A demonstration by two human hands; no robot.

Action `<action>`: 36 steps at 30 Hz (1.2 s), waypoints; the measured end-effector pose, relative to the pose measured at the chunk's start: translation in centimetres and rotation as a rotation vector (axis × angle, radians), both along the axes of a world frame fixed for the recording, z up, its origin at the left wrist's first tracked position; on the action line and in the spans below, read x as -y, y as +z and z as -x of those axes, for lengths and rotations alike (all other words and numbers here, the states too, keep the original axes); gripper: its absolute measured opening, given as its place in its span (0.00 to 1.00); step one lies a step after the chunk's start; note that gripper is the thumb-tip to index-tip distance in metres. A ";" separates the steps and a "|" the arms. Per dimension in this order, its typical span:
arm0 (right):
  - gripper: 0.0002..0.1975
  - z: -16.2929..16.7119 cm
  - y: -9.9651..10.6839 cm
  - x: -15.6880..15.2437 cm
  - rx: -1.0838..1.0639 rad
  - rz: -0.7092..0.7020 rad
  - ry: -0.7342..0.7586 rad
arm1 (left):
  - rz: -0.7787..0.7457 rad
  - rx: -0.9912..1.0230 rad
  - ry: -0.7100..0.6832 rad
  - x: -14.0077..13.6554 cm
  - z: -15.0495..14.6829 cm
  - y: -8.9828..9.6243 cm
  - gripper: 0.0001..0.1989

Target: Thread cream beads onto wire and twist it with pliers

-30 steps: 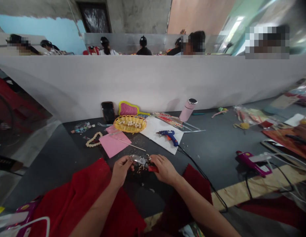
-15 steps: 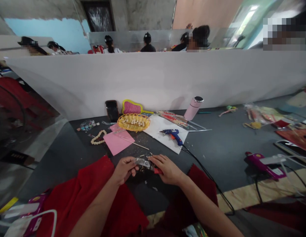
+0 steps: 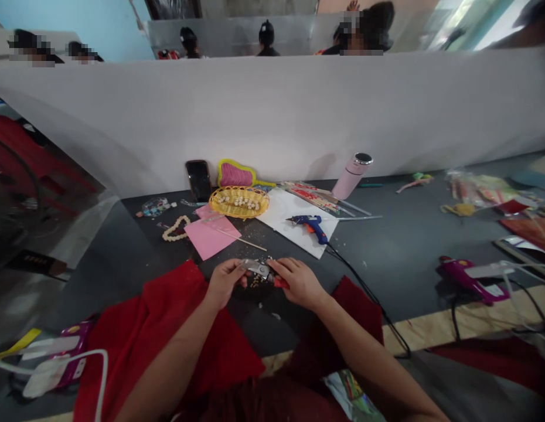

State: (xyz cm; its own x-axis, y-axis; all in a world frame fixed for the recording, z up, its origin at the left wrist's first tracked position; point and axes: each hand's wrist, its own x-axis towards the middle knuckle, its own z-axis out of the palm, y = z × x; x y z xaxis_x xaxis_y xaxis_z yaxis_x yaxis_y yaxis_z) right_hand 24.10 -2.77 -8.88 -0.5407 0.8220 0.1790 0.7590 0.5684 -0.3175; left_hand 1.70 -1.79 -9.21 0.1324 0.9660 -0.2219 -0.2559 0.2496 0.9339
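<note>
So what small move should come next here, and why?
Probably a gentle squeeze of the right hand on the red-handled tool: it already holds the handle, the metal end reaches the left hand, and pale bits lie scattered beneath.

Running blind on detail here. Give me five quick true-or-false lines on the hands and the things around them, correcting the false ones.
1. The right hand holds a red-handled tool. True.
2. The left hand rests on the red cloth. False: the left hand is at the metal end of the red-handled tool.
3. The yellow basket holds small pale beads. True.
4. The blue glue gun lies on the pink paper. False: the blue glue gun lies on the white sheet.
5. The pink bottle stands to the right of the yellow basket. True.
</note>
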 end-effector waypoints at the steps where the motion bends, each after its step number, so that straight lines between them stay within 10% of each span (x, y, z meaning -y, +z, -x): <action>1: 0.29 0.0 0.0 0.0 0.003 0.001 -0.003 | -0.011 -0.008 0.018 0.0 -0.1 0.0 0.11; 10: 0.14 -0.2 -0.7 -0.2 -0.021 -0.055 0.034 | -0.008 -0.009 0.043 -0.1 0.1 -0.1 0.11; 36: 0.30 0.2 -0.2 0.2 -0.039 0.044 0.087 | -0.041 -0.156 0.002 -0.2 0.4 -1.4 0.09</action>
